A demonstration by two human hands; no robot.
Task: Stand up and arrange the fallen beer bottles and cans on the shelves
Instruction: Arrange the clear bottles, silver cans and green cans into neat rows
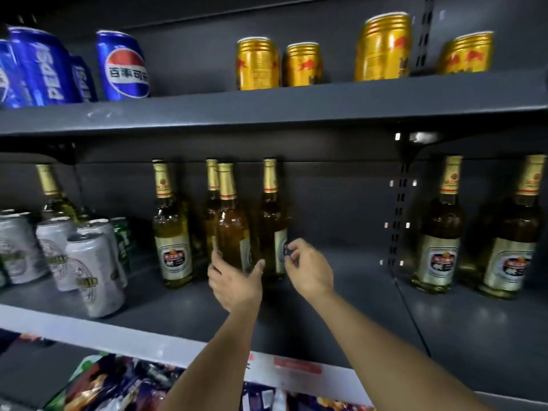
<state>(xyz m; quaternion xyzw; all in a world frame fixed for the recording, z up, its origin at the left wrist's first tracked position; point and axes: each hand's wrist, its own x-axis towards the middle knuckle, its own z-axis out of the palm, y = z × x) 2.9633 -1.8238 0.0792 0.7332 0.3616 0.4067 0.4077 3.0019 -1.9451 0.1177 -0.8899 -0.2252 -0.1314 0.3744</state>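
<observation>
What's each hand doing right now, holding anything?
Left hand: holds the front beer bottle near its base, thumb and fingers around it.
Right hand: fingers curled beside the next bottle; cannot tell if it grips.

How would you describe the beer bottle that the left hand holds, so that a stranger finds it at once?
Look at the dark grey metal middle shelf, under the blue and gold cans. In the cluster of gold-foil-necked amber glass bottles near its centre, it is the front amber glass beer bottle. Unlike its neighbours, the left hand wraps its base and its label faces away to the right.
</observation>
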